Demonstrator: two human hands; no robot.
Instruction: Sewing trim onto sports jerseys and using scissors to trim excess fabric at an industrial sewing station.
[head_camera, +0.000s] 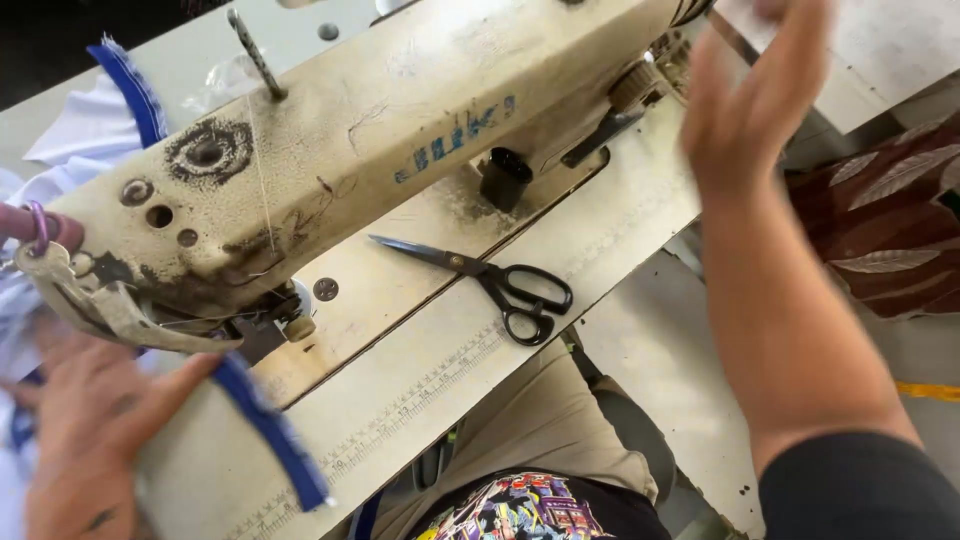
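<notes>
Blue trim (265, 425) runs from beneath the presser area of the cream sewing machine (350, 150) down across the worn table (450, 370) toward us, and we see our left hand (85, 430) pressed flat on it, fingers spread and closed around nothing, with white fabric (75, 140) lying under and behind the machine. Our right hand (745, 95) is raised near the machine's handwheel (640, 85), fingers open and blurred, holding nothing. Black-handled scissors (500, 285) lie on the machine bed, blades shut, well apart from both hands. A ruler strip (430, 390) edges the table.
</notes>
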